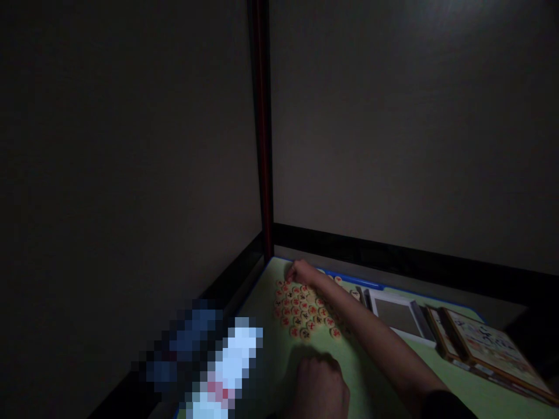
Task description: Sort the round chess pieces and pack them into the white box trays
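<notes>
Round Chinese chess pieces [304, 319] with red or black characters lie in rough rows on the green tabletop [271, 355]. At the far left corner of this group is my right hand [301, 272], its fingers bent down and drawn together by the back pieces. Whether a piece is between the fingertips is too small to make out. My right forearm crosses over the right side of the group and covers some pieces. Nearer to me, my left hand [322, 387] is a closed fist in front of the pieces; its fingers curl out of sight.
Right of the arm lies an open white box tray [393, 317]. Farther right is a decorated box [491, 349] with dark writing. A blue strip [353, 280] runs along the back edge. Walls [410, 139] meet behind the table corner. A pixelated bright patch [231, 361] covers the left edge.
</notes>
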A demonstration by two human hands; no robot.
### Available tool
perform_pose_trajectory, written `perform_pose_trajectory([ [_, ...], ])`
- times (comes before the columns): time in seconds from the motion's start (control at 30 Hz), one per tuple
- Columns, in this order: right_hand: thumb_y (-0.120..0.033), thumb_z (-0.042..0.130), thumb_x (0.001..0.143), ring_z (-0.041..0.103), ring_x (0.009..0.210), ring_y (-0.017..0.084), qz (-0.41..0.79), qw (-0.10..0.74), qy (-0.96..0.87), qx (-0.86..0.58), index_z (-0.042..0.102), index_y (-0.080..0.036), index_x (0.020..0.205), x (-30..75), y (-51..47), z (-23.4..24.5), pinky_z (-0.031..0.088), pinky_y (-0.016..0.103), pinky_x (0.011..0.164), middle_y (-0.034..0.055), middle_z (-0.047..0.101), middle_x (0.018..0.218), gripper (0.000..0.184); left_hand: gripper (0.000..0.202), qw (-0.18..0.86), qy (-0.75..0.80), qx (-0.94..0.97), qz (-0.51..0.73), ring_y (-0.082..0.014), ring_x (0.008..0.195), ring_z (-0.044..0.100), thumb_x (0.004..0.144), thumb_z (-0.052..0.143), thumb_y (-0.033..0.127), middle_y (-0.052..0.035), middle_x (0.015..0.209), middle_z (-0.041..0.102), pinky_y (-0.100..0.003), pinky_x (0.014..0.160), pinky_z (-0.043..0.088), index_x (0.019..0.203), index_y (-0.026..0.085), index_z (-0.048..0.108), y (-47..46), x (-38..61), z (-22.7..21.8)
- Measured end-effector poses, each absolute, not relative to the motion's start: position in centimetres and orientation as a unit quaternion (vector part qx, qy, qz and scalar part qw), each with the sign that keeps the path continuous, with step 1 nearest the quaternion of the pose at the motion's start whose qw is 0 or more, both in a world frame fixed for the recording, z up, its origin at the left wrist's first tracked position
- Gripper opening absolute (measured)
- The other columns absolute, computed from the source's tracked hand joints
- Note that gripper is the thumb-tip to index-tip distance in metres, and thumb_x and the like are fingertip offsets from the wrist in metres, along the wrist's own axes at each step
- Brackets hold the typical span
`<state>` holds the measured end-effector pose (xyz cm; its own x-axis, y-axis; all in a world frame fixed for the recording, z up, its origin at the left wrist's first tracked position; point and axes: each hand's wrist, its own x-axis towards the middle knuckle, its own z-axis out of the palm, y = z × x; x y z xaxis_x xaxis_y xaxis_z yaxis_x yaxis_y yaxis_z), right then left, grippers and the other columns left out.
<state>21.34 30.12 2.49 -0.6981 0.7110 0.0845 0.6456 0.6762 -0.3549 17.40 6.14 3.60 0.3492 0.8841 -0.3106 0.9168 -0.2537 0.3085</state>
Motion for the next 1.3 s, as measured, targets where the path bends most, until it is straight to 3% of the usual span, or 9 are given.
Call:
perform_pose_trajectory([
  [0.23,-0.006,0.059,0.073,0.072,0.086,0.020,0.102,0.068,-0.886,-0.447,0.081,-0.020,0.089,23.9,30.3,4.5,0.049,0.024,0.073,0.0056,0.079,0.091,0.031,0.036,0.214,0.569,0.794,-0.024,-0.0327,0.099,0.069,0.086,0.044,0.011,-0.0207,0.107,0.072,-0.044,0.085,0.052,0.110,0.006,0.070,6.2,17.4,3.1],
  [0.37,-0.020,0.067,0.073,0.072,0.085,0.028,0.076,0.036,-0.873,-0.481,0.081,-0.018,0.089,25.1,29.2,4.6,0.049,0.029,0.069,0.0132,0.078,0.092,0.020,0.037,0.216,0.573,0.790,-0.035,-0.0324,0.099,0.068,0.087,0.043,0.010,-0.0203,0.107,0.072,-0.043,0.085,0.051,0.111,0.006,0.070,6.0,17.5,3.2],
  [0.47,-0.018,0.067,0.072,0.072,0.086,0.029,0.077,0.018,-0.874,-0.479,0.080,-0.016,0.087,24.9,28.4,4.3,0.049,0.029,0.069,0.0158,0.078,0.092,0.020,0.036,0.215,0.571,0.791,-0.036,-0.0320,0.100,0.068,0.087,0.044,0.012,-0.0203,0.108,0.072,-0.042,0.085,0.051,0.113,0.006,0.069,6.0,17.5,3.2],
  [0.6,-0.005,0.062,0.070,0.072,0.086,0.023,0.101,0.020,-0.883,-0.457,0.080,-0.018,0.088,24.3,28.4,4.6,0.048,0.024,0.072,0.0105,0.078,0.091,0.029,0.035,0.210,0.571,0.793,-0.031,-0.0322,0.099,0.069,0.088,0.044,0.014,-0.0198,0.106,0.072,-0.043,0.085,0.052,0.112,0.007,0.069,6.0,17.3,3.0],
  [0.77,0.001,0.057,0.070,0.072,0.087,0.019,0.143,0.066,-0.889,-0.429,0.079,-0.018,0.095,23.4,28.8,5.1,0.049,0.023,0.077,0.0062,0.079,0.093,0.038,0.037,0.212,0.575,0.789,-0.050,-0.0332,0.103,0.067,0.090,0.043,0.015,-0.0211,0.108,0.072,-0.045,0.088,0.050,0.115,0.007,0.068,6.1,17.5,3.2],
  [0.97,0.008,0.052,0.064,0.073,0.079,0.016,0.197,0.097,-0.878,-0.426,0.078,-0.015,0.094,22.7,28.6,3.6,0.051,0.020,0.069,0.0033,0.078,0.082,0.046,0.038,0.219,0.572,0.789,-0.040,-0.0333,0.102,0.067,0.089,0.043,0.014,-0.0211,0.109,0.071,-0.045,0.087,0.049,0.117,0.006,0.067,6.1,17.3,3.5],
  [1.3,-0.002,0.061,0.065,0.073,0.076,0.018,0.193,0.083,-0.875,-0.437,0.080,-0.018,0.074,23.8,29.2,3.7,0.050,0.021,0.071,0.0014,0.077,0.073,0.027,0.038,0.200,0.564,0.800,-0.027,-0.0328,0.097,0.067,0.088,0.043,0.015,-0.0227,0.102,0.072,-0.042,0.080,0.048,0.115,0.006,0.068,6.1,17.4,2.6],
])
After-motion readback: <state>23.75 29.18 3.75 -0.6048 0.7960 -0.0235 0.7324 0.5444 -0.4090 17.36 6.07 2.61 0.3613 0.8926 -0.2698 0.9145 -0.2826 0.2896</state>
